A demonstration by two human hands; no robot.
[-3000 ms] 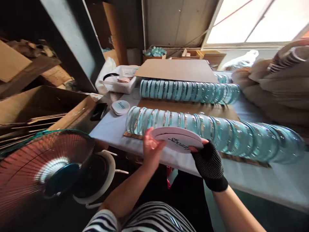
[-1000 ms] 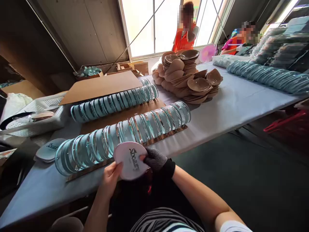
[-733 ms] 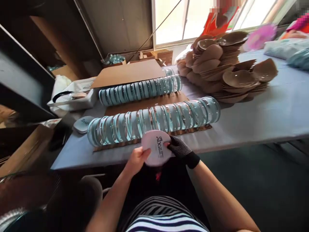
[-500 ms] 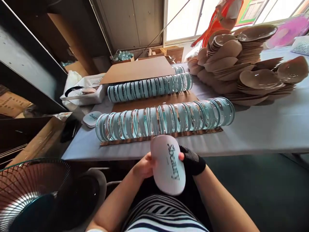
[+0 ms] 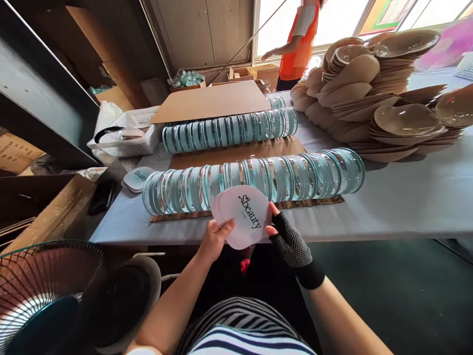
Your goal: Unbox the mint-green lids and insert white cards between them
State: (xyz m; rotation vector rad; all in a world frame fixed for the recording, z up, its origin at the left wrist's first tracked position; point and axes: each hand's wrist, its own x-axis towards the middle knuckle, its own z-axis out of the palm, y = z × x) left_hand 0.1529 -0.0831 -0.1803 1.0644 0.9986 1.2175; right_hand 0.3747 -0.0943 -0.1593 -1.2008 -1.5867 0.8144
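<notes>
My left hand (image 5: 213,237) pinches the lower left edge of a white rounded card (image 5: 242,215) printed "beauty". My right hand (image 5: 288,240), in a black fingerless glove, holds the card's right edge with thumb and fingers. The card looks like a thin stack of two or more, fanned slightly at the left. It hovers at the table's front edge, just before a long row of clear blue-tinted round cases (image 5: 254,178) standing on edge on a cardboard strip.
A second row of cases (image 5: 229,130) lies behind, under a cardboard sheet (image 5: 210,101). More printed cards (image 5: 136,178) lie at the left, by a white basket (image 5: 123,138). Tan cup-shaped pads (image 5: 384,98) are piled right. A fan (image 5: 40,296) stands lower left. A person in orange (image 5: 299,34) stands by the window.
The card was tilted down toward my lap half a second ago; both hands have lifted it back up to the table edge, face up. My view swung left, then steadied.
</notes>
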